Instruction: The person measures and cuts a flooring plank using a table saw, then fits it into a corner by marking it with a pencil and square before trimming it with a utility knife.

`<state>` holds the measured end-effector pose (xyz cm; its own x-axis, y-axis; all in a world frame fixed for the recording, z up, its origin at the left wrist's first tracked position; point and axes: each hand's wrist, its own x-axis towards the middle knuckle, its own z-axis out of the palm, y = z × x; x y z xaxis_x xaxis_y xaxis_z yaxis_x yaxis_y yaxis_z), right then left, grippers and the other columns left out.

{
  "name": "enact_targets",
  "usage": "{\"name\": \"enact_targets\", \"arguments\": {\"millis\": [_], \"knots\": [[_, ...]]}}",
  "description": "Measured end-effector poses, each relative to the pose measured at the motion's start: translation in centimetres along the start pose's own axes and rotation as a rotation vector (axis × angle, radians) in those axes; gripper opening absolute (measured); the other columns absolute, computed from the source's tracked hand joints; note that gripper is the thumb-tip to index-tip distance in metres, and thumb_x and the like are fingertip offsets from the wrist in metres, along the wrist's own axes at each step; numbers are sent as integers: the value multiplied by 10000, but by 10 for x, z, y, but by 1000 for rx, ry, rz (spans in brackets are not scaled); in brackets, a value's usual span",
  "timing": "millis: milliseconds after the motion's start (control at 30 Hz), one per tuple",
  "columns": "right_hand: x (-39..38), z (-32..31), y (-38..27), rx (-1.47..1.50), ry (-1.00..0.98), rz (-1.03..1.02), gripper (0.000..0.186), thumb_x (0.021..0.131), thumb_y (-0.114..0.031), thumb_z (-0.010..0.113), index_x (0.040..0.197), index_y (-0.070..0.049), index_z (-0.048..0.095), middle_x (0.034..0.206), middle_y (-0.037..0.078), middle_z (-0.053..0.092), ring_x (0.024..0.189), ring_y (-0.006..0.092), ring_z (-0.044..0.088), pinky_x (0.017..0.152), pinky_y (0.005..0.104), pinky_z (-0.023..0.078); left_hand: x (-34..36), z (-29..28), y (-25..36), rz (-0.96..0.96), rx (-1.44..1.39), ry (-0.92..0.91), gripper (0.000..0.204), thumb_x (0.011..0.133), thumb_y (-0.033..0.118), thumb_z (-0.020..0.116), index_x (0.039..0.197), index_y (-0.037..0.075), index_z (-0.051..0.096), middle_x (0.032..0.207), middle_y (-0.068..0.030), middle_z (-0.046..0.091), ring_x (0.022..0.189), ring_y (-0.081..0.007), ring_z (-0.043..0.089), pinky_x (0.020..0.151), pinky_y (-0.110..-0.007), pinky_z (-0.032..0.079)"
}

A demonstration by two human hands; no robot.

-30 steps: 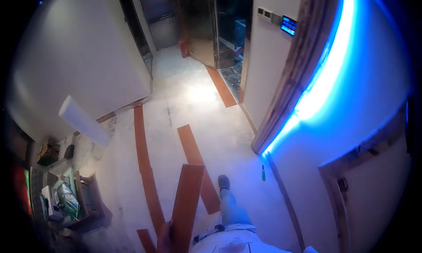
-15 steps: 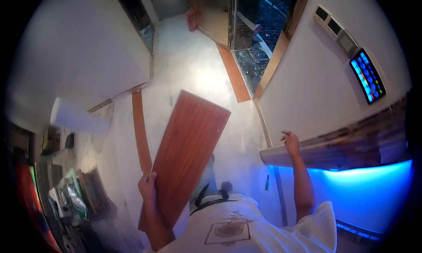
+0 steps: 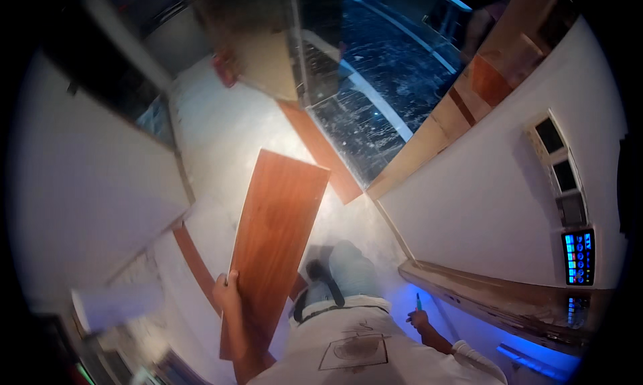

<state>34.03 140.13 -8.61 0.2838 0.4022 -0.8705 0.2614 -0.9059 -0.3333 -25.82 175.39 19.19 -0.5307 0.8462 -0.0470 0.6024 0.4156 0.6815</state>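
Observation:
My left hand (image 3: pixel 229 292) grips the left edge of a wide reddish-brown wood-grain floorboard (image 3: pixel 280 221). The board slants up and away in front of me, its far end above the pale floor. My left forearm covers part of the board's near end. Low on the right, beneath the ledge, my right hand (image 3: pixel 418 318) has its fingers closed at the lower end of a slim green tool (image 3: pixel 419 303) with a dark tip. Whether the tool is a screwdriver or a marker is too small to tell.
A reddish-brown strip (image 3: pixel 320 150) lies along the glass doorway's threshold, another (image 3: pixel 195 264) at the left. A dark wooden ledge (image 3: pixel 495 303) juts from the right wall, blue light below it. A lit control panel (image 3: pixel 578 258) is on that wall. A red object (image 3: pixel 224 71) stands far off.
My right hand has come down from above the ledge to the green tool. My left hand still holds the floorboard. The view has turned toward the doorway on the right.

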Motion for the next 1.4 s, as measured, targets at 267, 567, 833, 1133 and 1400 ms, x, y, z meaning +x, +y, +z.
{"name": "enact_targets", "arguments": {"millis": [267, 567, 833, 1133, 1400], "knots": [[136, -33, -212, 868, -14, -37, 252, 1005, -191, 581, 1100, 18, 685, 849, 183, 724, 672, 324, 688, 609, 451, 566, 214, 140, 137, 102, -344, -185, 577, 993, 362, 749, 699, 82, 339, 702, 53, 316, 687, -106, 297, 579, -339, 261], [167, -101, -698, 851, -103, -513, 392, 1090, -358, 521, 1199, -7, 655, 863, 157, 740, 703, 278, 741, 551, 373, 561, 381, 249, 332, 326, -520, -178, 496, 1022, 379, 694, 729, 87, 420, 720, 46, 379, 691, -90, 360, 605, -288, 305], [123, -208, -947, 787, 5, -959, 335, 1104, -245, 586, 1353, -25, 627, 1060, 89, 736, 1015, 146, 688, 855, 294, 543, 510, 423, 514, 576, -687, -497, 556, 995, 533, 711, 766, 74, 497, 761, 31, 457, 741, -103, 417, 662, -290, 353], [142, -316, -1015, 671, 663, -847, 417, 960, -366, 802, 1153, -6, 718, 898, 129, 721, 792, 209, 658, 713, 398, 513, 529, 647, 715, 706, -714, -1168, 584, 942, 543, 774, 734, 65, 510, 766, 50, 482, 758, -84, 415, 666, -285, 347], [149, -485, -1033, 817, 434, -646, 554, 1043, -299, 685, 1515, -53, 531, 1366, 204, 664, 1279, 315, 606, 1074, 381, 468, 474, 818, 888, 820, -605, -1585, 514, 983, 509, 736, 986, -3, 688, 949, 2, 652, 870, -93, 554, 795, -285, 465]]}}
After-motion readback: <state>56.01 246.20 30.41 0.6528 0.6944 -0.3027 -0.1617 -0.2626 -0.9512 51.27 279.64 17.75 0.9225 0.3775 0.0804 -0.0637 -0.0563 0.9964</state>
